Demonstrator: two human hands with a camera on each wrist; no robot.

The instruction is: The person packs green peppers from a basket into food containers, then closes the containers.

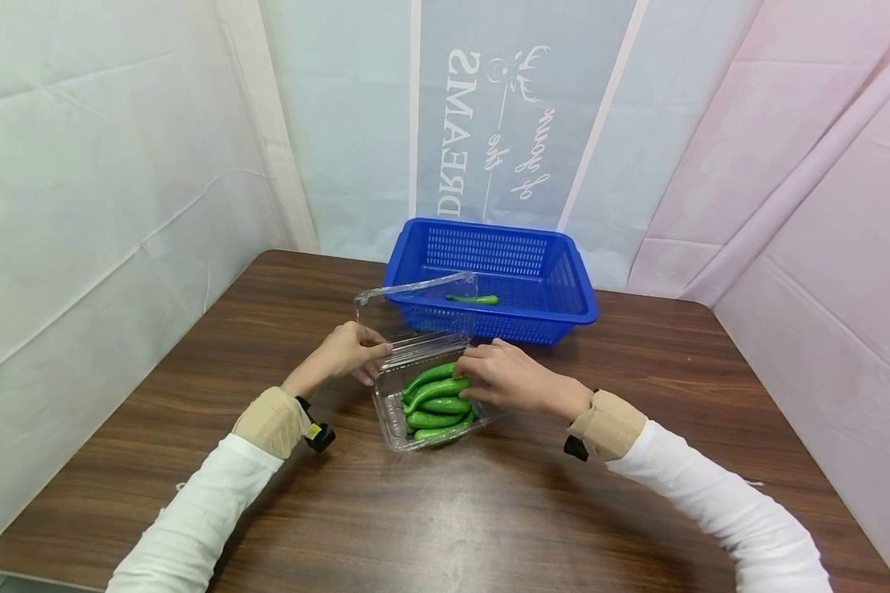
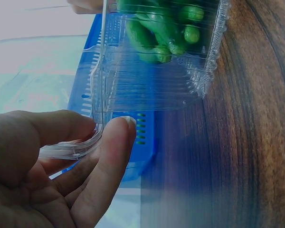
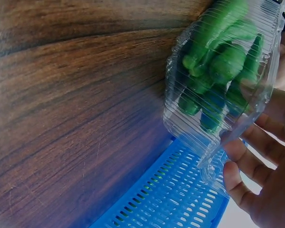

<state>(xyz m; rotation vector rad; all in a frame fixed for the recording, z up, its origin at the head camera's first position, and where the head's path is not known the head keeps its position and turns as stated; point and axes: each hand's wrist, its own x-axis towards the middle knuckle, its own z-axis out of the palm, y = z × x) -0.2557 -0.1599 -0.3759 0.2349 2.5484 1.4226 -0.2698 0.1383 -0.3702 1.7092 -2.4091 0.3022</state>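
A clear plastic clamshell container [image 1: 393, 416] stands on the table with its lid [image 1: 423, 305] raised and leaning back toward the basket. Several long green peppers [image 1: 437, 401] lie side by side in its base. My left hand [image 1: 346, 356] pinches the back left corner by the hinge between thumb and fingers, as the left wrist view shows close up. At the back right side, my right hand [image 1: 515, 377] grips the rim [image 3: 256, 114]; its fingers [image 3: 249, 164] bend about the edge and one digit shows through the plastic beside the peppers.
Behind the container sits a blue perforated plastic basket [image 1: 578, 296], with a green pepper [image 1: 487, 300] inside, partly seen through the lid. The brown wooden table [image 1: 445, 527] ends at pale cloth hangings [image 1: 341, 123] at the back and sides.
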